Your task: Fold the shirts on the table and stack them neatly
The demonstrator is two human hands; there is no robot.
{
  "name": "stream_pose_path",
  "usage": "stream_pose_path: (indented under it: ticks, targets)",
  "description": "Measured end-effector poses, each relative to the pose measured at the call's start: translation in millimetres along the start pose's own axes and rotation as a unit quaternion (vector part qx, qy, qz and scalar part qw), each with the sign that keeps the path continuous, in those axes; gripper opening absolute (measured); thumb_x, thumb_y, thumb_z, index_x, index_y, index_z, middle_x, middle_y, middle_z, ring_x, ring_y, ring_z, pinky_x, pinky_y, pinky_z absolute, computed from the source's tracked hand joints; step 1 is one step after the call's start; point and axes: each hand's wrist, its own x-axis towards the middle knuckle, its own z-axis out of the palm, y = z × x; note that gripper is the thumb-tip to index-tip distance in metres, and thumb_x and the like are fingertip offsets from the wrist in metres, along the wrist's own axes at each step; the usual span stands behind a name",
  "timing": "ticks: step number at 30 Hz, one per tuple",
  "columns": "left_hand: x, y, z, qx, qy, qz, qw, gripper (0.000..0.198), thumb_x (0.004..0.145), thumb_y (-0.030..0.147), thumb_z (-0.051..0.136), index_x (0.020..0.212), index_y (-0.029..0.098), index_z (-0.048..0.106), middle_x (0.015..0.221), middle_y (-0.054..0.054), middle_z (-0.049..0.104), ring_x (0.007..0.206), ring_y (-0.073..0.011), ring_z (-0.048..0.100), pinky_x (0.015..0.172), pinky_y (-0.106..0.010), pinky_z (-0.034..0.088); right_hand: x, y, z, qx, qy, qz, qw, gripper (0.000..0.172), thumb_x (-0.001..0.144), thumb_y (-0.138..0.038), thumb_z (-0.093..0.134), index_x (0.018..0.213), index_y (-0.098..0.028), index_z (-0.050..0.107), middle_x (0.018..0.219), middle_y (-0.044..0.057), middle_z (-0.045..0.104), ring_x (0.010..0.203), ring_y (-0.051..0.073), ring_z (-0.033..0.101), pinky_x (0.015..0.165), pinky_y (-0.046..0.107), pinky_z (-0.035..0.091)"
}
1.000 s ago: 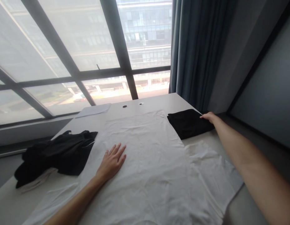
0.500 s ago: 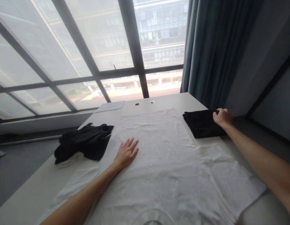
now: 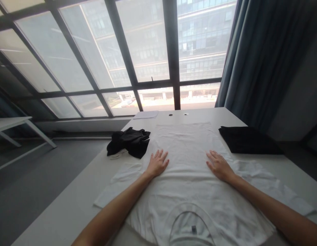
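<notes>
A white T-shirt [image 3: 185, 164] lies spread on the table, its round neckline and small dark label nearest me and its hem toward the window. Light creases run across the cloth, and the sleeves reach out to both sides. My left hand [image 3: 157, 163] rests flat on the shirt's left part, fingers spread. On the right part, my right hand [image 3: 219, 165] lies palm down with fingers stretched out. Neither hand grips anything. Beyond my right hand sits a neatly folded black garment [image 3: 247, 140]. A crumpled black garment [image 3: 130, 140] lies beyond my left hand.
The white table [image 3: 71, 201] stretches to the window [image 3: 145, 51]. Some paper [image 3: 146, 114] lies at its far edge, near two round cable holes. A blue curtain [image 3: 247, 65] hangs at the right. Another white table [image 3: 12, 123] stands at the far left.
My right hand has left the folded black garment and come down on the shirt. My left hand stays on the shirt. The view has turned left, and the shirt's neckline now shows more fully.
</notes>
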Motion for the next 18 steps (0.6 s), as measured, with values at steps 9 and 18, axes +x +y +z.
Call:
stream_pose_path:
  ticks: [9, 18]
  targets:
    - [38.5, -83.4, -35.9, -0.011, 0.062, -0.156, 0.986, 0.051, 0.104, 0.034, 0.029, 0.15, 0.023, 0.049, 0.162, -0.012, 0.036, 0.151, -0.0335, 0.027, 0.118, -0.066, 0.02, -6.9, 8.0, -3.5, -0.016, -0.015, -0.004, 1.0, 0.054, 0.1, -0.038, 0.039, 0.143, -0.011, 0.055, 0.154, 0.02, 0.046, 0.144, 0.032, 0.041, 0.117, 0.052, 0.035]
    - [46.9, -169.7, -46.8, 0.003, 0.021, -0.22, 0.975, 0.052, 0.102, 0.035, 0.033, 0.15, 0.025, 0.049, 0.164, -0.01, 0.032, 0.151, -0.0335, 0.028, 0.12, -0.062, 0.017, -9.6, 6.2, -5.7, -0.014, -0.023, -0.001, 1.0, 0.054, 0.1, -0.039, 0.039, 0.144, -0.011, 0.055, 0.155, 0.019, 0.045, 0.144, 0.032, 0.041, 0.119, 0.051, 0.032]
